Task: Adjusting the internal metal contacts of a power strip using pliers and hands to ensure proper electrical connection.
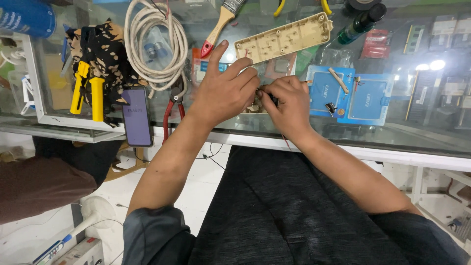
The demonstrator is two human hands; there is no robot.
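Now both hands meet over the glass counter (373,132), near its front edge. The left hand (223,93) and the right hand (289,100) pinch together one small dark part (259,98), mostly hidden by fingers. Behind them lies a beige socket strip housing (284,37); red-handled pliers (172,105) lie just left.

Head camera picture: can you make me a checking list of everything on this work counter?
Surface: glass counter top, shelves with goods showing beneath.
Job's things: small part pinched between both hands, too hidden to identify; beige power strip shell lying open behind.
Clutter: paintbrush, yellow-handled tool, red-handled pliers, phone, green bottle.
Hands: left hand and right hand together on the part.
Cables: coiled white cable.
Surroundings: white fan on floor.
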